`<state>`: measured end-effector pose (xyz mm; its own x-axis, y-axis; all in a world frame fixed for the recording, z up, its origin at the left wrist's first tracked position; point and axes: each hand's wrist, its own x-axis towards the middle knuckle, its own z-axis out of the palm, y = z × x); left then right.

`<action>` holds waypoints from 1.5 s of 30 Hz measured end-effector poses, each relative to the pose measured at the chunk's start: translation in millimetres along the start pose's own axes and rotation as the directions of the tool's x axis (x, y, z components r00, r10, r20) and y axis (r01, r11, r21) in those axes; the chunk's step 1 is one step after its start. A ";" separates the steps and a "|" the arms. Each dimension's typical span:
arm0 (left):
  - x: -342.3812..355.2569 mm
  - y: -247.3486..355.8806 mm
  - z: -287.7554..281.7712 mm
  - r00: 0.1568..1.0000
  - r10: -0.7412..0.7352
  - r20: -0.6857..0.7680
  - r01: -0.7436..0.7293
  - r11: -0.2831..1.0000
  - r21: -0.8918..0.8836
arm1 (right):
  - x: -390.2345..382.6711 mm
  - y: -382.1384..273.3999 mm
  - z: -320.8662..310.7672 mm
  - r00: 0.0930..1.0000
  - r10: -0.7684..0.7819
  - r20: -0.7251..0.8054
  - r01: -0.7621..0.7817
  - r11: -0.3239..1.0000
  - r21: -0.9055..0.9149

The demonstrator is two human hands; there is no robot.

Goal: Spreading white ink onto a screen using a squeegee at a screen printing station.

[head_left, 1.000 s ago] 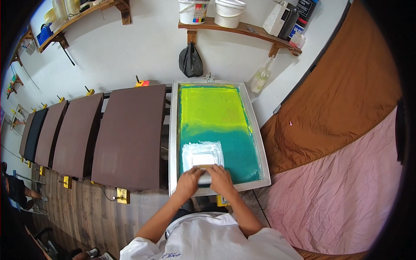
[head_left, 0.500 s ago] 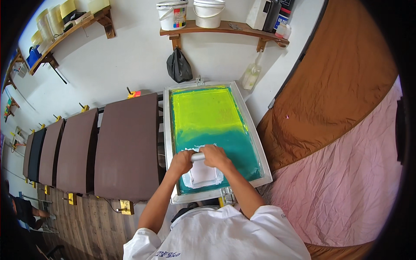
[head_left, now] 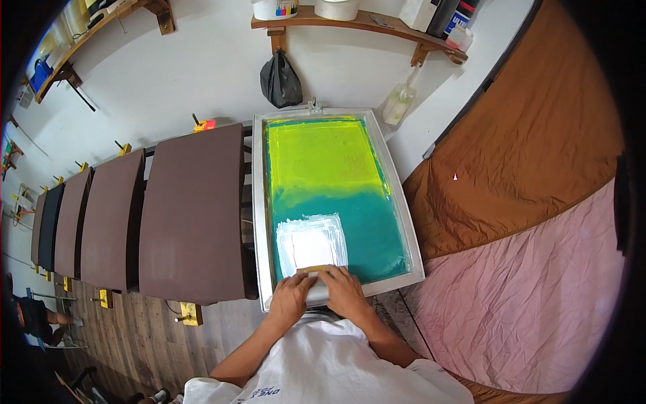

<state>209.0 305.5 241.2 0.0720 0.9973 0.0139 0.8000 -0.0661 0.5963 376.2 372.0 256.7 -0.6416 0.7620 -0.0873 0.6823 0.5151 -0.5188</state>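
A screen-printing frame (head_left: 407, 209) with a pale metal border lies in front of me. Its mesh is yellow-green over the far part and teal over the near part. A squeegee (head_left: 316, 294) with a light metal handle and a yellowish blade edge is at the near end of the mesh, tilted toward me. My left hand (head_left: 292, 296) and my right hand (head_left: 341, 291) are both closed round it, side by side. Just beyond the blade is a square patch of white ink (head_left: 313, 241) with ragged smears round its edges.
Several brown padded platens (head_left: 192, 215) stand in a row to the left. A wooden shelf (head_left: 370, 25) with tubs and bottles hangs on the wall, a black bag (head_left: 281, 79) below it. Brown and pink fabric (head_left: 511, 296) spreads along the right. A person's legs (head_left: 57, 316) show far left.
Both hands have drawn the squeegee toward me, from the middle of the white patch to the frame's near edge. The white patch now shows uncovered. The whole view has tipped slightly downward.
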 end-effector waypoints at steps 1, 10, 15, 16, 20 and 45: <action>-4.6 6.3 -4.0 1.000 -0.005 0.008 0.005 1.000 -0.007 | -4.6 -0.5 1.1 1.000 0.001 0.003 -0.001 1.000 -0.002; 28.8 6.0 -33.6 0.998 -0.005 0.064 0.009 0.998 -0.056 | 24.5 -8.4 -36.3 0.993 0.035 0.115 -0.031 0.999 -0.030; 71.8 -12.8 -47.9 1.000 -0.029 -0.003 0.029 1.000 -0.008 | 76.9 0.4 -42.2 0.998 -0.010 0.060 0.013 0.999 -0.046; 79.9 -16.9 -49.1 0.999 -0.022 -0.024 0.021 1.000 -0.020 | 85.6 3.2 -40.3 0.999 -0.015 0.038 0.016 0.999 -0.042; 93.8 -22.5 -49.3 0.998 -0.033 -0.049 0.031 0.999 -0.030 | 101.9 8.9 -35.1 1.000 -0.004 0.009 0.005 0.999 -0.048; 60.4 -17.3 -20.0 0.989 -0.041 -0.145 0.023 0.992 -0.126 | 68.3 11.2 -7.7 0.987 -0.043 -0.156 0.045 0.999 0.011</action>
<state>187.6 367.5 247.8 -0.0484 0.9932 0.1059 0.7200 -0.0387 0.6929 342.7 432.8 251.5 -0.6078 0.7911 0.0682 0.6489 0.5444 -0.5316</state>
